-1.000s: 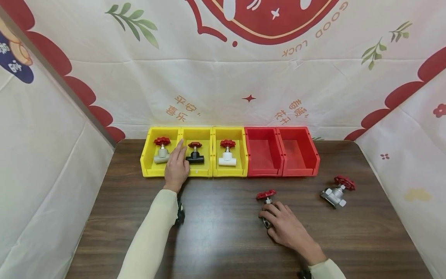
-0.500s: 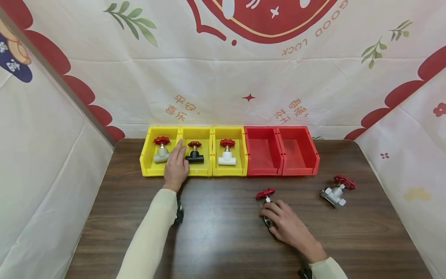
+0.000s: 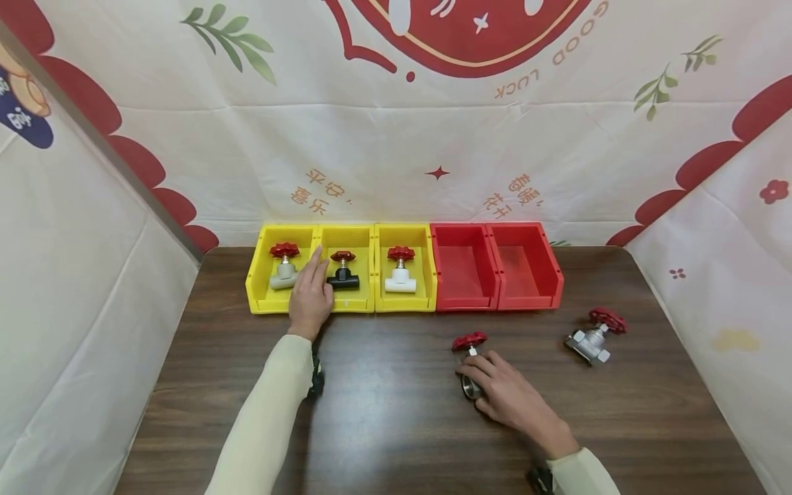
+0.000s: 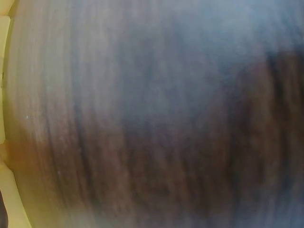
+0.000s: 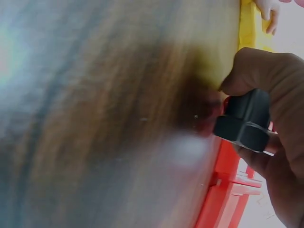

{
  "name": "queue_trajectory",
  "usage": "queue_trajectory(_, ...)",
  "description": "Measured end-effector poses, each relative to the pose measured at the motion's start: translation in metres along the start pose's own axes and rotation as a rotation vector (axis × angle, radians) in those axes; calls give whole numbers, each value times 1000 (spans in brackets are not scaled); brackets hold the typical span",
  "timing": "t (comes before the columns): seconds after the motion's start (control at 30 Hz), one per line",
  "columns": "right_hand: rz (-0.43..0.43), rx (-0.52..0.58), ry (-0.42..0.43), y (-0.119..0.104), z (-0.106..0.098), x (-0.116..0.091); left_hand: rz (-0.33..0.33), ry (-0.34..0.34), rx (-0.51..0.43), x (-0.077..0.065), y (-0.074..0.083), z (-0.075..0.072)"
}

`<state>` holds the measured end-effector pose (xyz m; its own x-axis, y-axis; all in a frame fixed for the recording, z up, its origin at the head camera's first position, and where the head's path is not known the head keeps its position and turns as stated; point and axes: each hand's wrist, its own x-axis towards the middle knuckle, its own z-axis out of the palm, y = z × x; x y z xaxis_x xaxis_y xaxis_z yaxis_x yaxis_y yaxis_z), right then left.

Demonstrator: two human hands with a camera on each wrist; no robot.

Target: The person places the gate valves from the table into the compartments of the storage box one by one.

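Note:
My right hand (image 3: 507, 393) grips a metal gate valve (image 3: 470, 388) with a red handwheel over the middle of the table; the handwheel points away from me. In the right wrist view thumb and fingers lie on either side of the valve's dark hexagonal end (image 5: 243, 124). My left hand (image 3: 309, 300), fingers straight, rests at the divider between the two leftmost yellow bins. A grey valve (image 3: 284, 268) lies to its left and a black valve (image 3: 343, 273) to its right. The left wrist view catches mostly blurred tabletop.
A white valve (image 3: 400, 271) lies in the third yellow bin (image 3: 405, 304). Two red bins (image 3: 467, 303) continue the row rightward. Another metal valve (image 3: 590, 340) with a red wheel lies on the wooden table (image 3: 383, 426) at the right. Printed cloth (image 3: 396, 151) hangs behind and at both sides.
The held valve has turned slightly in my right hand, so its round opening shows more. My left hand keeps its place at the bins. The head view has shifted a little.

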<state>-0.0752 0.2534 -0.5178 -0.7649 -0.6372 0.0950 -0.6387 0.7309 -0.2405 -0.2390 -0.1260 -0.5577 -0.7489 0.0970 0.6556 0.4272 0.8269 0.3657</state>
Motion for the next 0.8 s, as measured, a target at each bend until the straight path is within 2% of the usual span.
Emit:
queue_trajectory(0.2, 43, 3, -97, -2, -6, 4, -5, 1, 3, -1, -1, 1)
queue_trajectory(0.3, 42, -5, -120, -2, -7, 5, -2, 9, -1, -1, -2, 2)
queue_trajectory(0.8, -44, -75, -52, 0, -10, 6, 0, -17, 22, -1, -3, 0)
